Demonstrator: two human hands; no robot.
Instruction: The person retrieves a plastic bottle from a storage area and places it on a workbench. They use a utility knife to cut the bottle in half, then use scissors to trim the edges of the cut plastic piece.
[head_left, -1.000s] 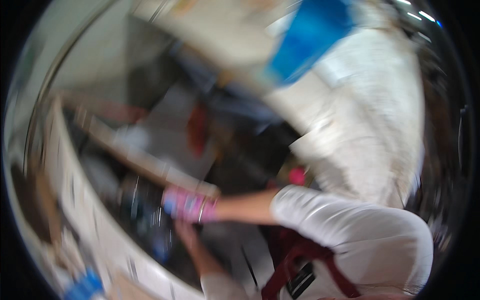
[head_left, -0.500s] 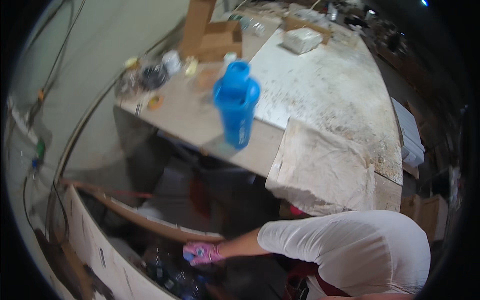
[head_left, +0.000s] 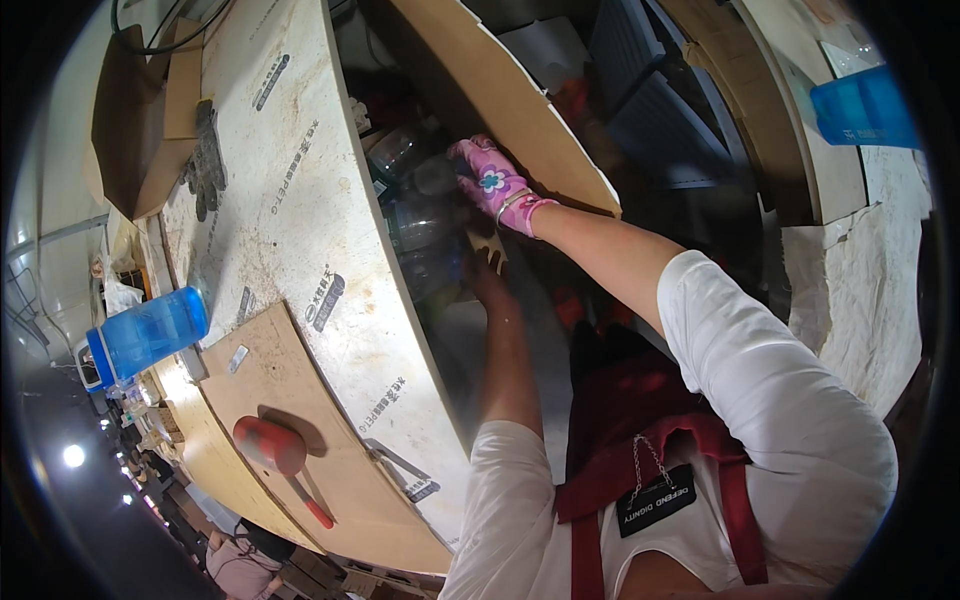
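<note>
Your gloved right hand (head_left: 492,182) is beside clear plastic items (head_left: 412,222), down between white board (head_left: 300,190) and cardboard wall (head_left: 520,110). Grip: can't tell; shadowed left hand (head_left: 488,272), same. Dark, tight gap could cause fumbled items or a scraped wrist.

Right hand (head_left: 494,184) just beyond left hand (head_left: 488,280), arms (head_left: 612,248) outstretched

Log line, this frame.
right hand: pink-gloved, beside cardboard panel | left hand: near clear plastic | grips: unclear | red mallet: on brown board
</note>
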